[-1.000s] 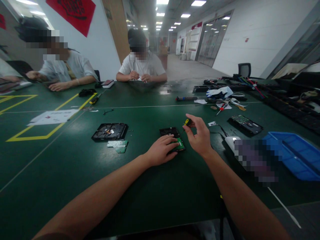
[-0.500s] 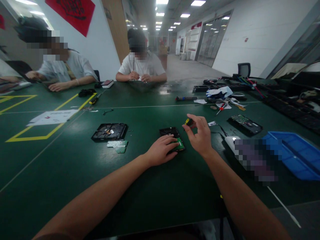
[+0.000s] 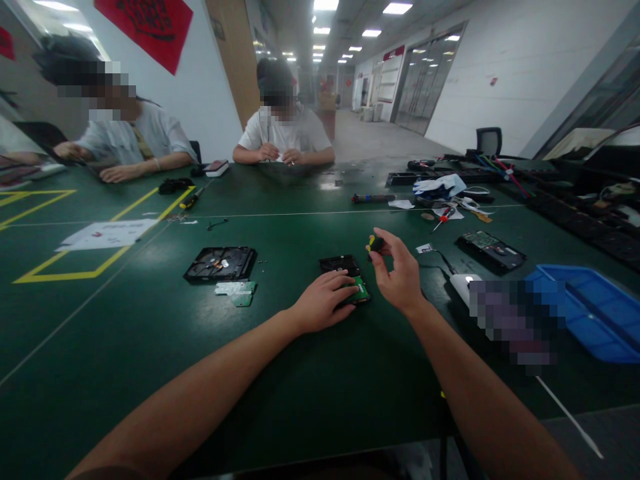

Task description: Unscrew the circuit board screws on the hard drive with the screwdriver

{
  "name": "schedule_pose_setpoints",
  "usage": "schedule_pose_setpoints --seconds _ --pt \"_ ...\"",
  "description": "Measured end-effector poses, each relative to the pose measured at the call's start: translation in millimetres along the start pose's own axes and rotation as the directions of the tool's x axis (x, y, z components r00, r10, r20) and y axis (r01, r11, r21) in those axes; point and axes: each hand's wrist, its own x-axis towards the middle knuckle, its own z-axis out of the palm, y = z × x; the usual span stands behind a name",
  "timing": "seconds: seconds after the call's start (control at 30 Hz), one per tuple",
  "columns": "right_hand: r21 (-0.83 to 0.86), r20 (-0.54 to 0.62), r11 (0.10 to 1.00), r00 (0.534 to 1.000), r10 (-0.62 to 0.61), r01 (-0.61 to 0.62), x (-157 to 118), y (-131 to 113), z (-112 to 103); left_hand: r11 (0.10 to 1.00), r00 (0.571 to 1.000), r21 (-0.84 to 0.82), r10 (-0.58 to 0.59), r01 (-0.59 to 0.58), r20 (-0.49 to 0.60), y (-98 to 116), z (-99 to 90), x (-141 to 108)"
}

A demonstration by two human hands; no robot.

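Note:
A small hard drive with a green circuit board lies on the table in front of me. My left hand holds it down, fingers across the top and thumb along the near edge; the palm hides part of it. Just right of the drive, my right hand pinches a small yellow-and-black screwdriver between thumb and fingers. Its thin shaft points down towards the drive's right side; the tip is too small to make out. To the left sit a larger opened hard drive and a loose circuit board.
Another hard drive and a blue plastic tray are on the right, near a partly blurred device with a cable. A red screwdriver, gloves and parts lie beyond. Two people sit across the table.
The screwdriver has turned slightly in my right fingers, and that hand has shifted a little. My left hand stays on the small drive. The view has moved slightly.

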Motion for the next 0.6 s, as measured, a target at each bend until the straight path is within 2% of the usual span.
schedule_pose_setpoints --seconds 0.17,0.6 --pt "0.004 0.023 1.0 1.0 0.001 -0.001 -1.0 -0.4 0.7 1.0 1.0 -0.003 0.0 0.0 -0.012 0.5 0.2 0.0" --pt "-0.08 -0.079 0.997 0.997 -0.018 0.012 3.0 -4.2 -2.9 1.0 1.0 -0.006 -0.003 0.003 -0.009 0.8 -0.8 0.1"
